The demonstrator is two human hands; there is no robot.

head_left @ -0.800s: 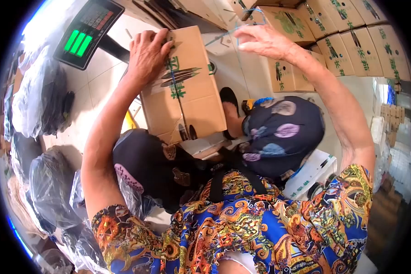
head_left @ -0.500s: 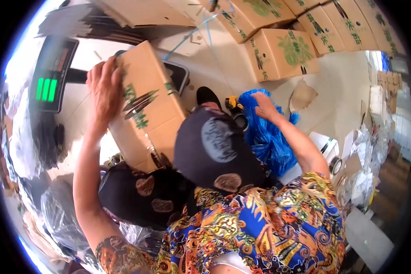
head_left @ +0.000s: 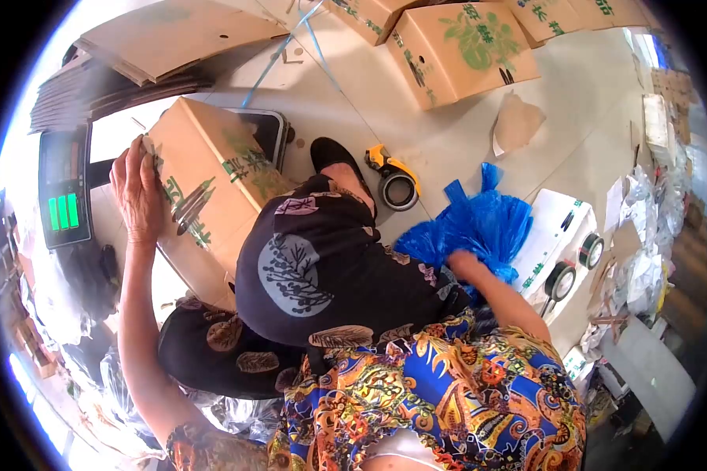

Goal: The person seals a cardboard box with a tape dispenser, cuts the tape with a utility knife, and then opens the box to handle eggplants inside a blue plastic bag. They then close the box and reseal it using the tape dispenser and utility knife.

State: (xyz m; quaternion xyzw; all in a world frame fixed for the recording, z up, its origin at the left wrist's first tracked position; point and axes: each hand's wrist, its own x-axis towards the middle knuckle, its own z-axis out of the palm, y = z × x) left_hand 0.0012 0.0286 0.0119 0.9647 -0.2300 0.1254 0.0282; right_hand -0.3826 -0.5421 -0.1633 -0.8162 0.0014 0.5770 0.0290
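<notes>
A cardboard box (head_left: pixel 220 180) with green print stands tilted against my legs, on top of a scale. My left hand (head_left: pixel 139 192) lies along its left side, fingers stretched out and the tips at the upper edge. Low at the right, my right hand (head_left: pixel 465 263) is at the near side of a bunch of blue plastic bags (head_left: pixel 479 220). It is blurred and its fingers are mostly hidden, so its grip does not show. A yellow tape dispenser (head_left: pixel 397 179) with a dark roll lies on the floor beyond my knee.
The scale display (head_left: pixel 65 196) glows green at the left. Flattened cardboard (head_left: pixel 173 35) is stacked at the back left. Closed cartons (head_left: pixel 463 51) stand at the back. A white box (head_left: pixel 554 235) with tape rolls (head_left: pixel 559 281) beside it stands at the right. Torn cardboard (head_left: pixel 518 124) lies on the floor.
My right hand has moved down towards me from the top of the blue bags, which now lie more spread out. The tape dispenser has come into fuller view. My left hand stays on the box.
</notes>
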